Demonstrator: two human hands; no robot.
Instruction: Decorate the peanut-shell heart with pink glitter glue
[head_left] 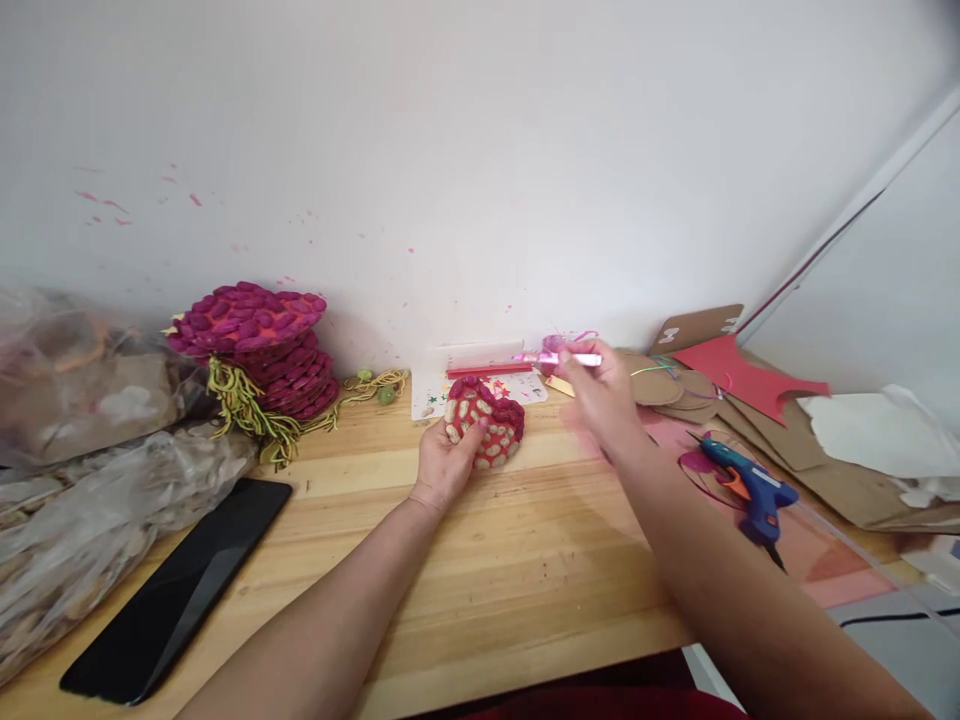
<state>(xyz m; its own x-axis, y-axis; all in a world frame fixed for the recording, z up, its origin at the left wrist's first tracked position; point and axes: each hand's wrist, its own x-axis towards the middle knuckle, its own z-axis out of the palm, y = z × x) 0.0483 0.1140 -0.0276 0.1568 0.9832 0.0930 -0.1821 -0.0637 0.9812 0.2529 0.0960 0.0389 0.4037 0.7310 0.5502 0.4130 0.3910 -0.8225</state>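
Note:
My left hand [448, 462] grips the lower left edge of a heart-shaped piece [498, 437] covered with pale peanut-like bits on red, its upper edge coloured dark magenta. My right hand [600, 390] pinches a white and pink brush or marker [551, 358], whose tip points left above the piece without touching it. Behind the heart lies a white sheet with small coloured stars [427, 398] and a red strip [489, 370]. A small magenta-stained container [556, 345] stands partly hidden behind the pen.
Magenta pieces [251, 318] with yellow-green cords are stacked at the left. Plastic bags [112, 510] and a black phone [180, 590] lie nearer. To the right are a blue glue gun [750, 485], red paper [742, 375], cardboard [780, 440] and a pink sheet [832, 565]. A wall stands behind.

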